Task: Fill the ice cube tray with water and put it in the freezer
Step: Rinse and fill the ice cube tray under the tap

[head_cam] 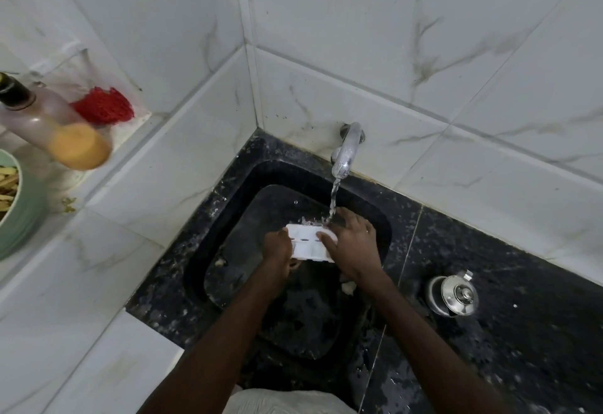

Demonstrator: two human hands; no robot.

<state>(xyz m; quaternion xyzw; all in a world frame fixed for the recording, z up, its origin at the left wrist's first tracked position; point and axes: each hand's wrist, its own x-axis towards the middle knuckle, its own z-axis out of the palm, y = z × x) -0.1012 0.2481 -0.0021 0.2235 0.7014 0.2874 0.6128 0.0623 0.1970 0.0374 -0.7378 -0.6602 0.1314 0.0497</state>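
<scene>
Item: tray (pixel 310 244), white plastic, held level over the sink (pixel 235 250), clear of the basin floor, beneath the tap (pixel 346 149). Left hand (pixel 277 250): clasps the tray's left end, fingers curled under and round it. Right hand (pixel 354 247): holds the right end, thumb laid on the top face, fingers wrapped over the far edge. Both hands hold the tray and nothing else. Water (pixel 333 200): running in a thin stream from the tap and striking the tray's far right corner, just beside the right fingers, with splash along the far edge. Compartments: too small to read, so how many hold water cannot be told. Status, as judged: the tray is at the sink, the tap is on and filling is under way — early to middle of the task. Outstanding: bring the remaining cells under the stream, shut off the tap, carry the tray level, place it in the freezer, which is not in view. Risk noted: the stream lands at a corner, so spill over the rim seems likely. Surroundings: black speckled counter (pixel 489 283) with a steel lidded pot (pixel 453 296) to the right; on the tiled ledge to the left, a bottle (pixel 55 123), a red scrubber (pixel 102 105) and a green bowl (pixel 19 204).
</scene>
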